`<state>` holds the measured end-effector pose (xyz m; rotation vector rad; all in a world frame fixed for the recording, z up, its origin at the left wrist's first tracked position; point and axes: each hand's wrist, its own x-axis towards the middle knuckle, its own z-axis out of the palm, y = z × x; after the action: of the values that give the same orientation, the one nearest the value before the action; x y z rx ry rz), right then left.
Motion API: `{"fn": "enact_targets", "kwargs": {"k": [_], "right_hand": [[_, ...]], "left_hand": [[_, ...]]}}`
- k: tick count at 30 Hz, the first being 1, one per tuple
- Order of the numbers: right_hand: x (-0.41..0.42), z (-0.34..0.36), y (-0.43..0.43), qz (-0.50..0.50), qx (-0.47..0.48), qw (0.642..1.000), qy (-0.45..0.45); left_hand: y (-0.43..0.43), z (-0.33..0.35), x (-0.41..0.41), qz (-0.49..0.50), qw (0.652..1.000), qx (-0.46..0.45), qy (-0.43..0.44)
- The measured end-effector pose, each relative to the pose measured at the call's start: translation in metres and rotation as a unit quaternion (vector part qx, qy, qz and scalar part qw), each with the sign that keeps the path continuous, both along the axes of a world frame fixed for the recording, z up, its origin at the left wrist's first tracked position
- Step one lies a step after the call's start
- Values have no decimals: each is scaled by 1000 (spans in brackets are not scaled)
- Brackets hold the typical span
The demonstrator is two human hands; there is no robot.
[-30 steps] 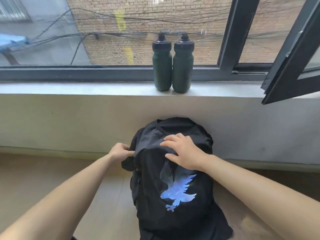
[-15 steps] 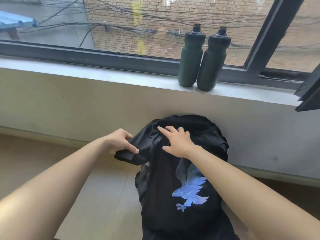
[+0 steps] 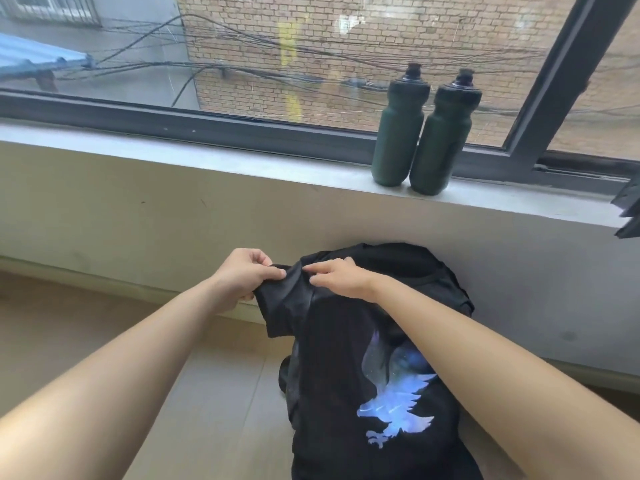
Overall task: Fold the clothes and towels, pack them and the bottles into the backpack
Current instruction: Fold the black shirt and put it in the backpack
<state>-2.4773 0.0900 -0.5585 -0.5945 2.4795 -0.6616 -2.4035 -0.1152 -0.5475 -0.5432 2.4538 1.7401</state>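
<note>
A black T-shirt [image 3: 339,368] with a blue eagle print lies draped over a dark backpack [image 3: 453,289] that leans against the wall under the window. My left hand [image 3: 242,275] pinches the shirt's left sleeve and holds it lifted off to the left. My right hand [image 3: 341,277] pinches the fabric at the shoulder seam, right beside the left hand. Two dark green bottles [image 3: 398,129] [image 3: 440,136] stand upright, side by side, on the windowsill [image 3: 207,161]. The backpack is almost wholly hidden under the shirt.
The grey windowsill runs across the view above a pale wall. An open black window sash [image 3: 628,209] juts in at the right edge. Tan floor tiles [image 3: 214,393] lie to the left of the shirt.
The view has swung left and down. My left hand has raised the sleeve higher. My right hand has slid left from the shirt's chest to the shoulder and now pinches the fabric.
</note>
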Motion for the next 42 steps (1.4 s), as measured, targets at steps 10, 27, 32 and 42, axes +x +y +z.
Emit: {"fn": "enact_targets", "kwargs": {"k": [10, 27, 32, 42], "right_hand": [[65, -3, 13, -174, -365, 904, -137], [101, -56, 42, -396, -273, 876, 11], [88, -72, 71, -317, -162, 933, -50], [76, -56, 220, -466, -111, 865, 149]], "left_hand": [[45, 20, -11, 19, 990, 132, 44], [95, 6, -14, -157, 985, 74, 18], [95, -3, -22, -139, 987, 76, 21], [157, -16, -18, -167, 975, -53, 140]]}}
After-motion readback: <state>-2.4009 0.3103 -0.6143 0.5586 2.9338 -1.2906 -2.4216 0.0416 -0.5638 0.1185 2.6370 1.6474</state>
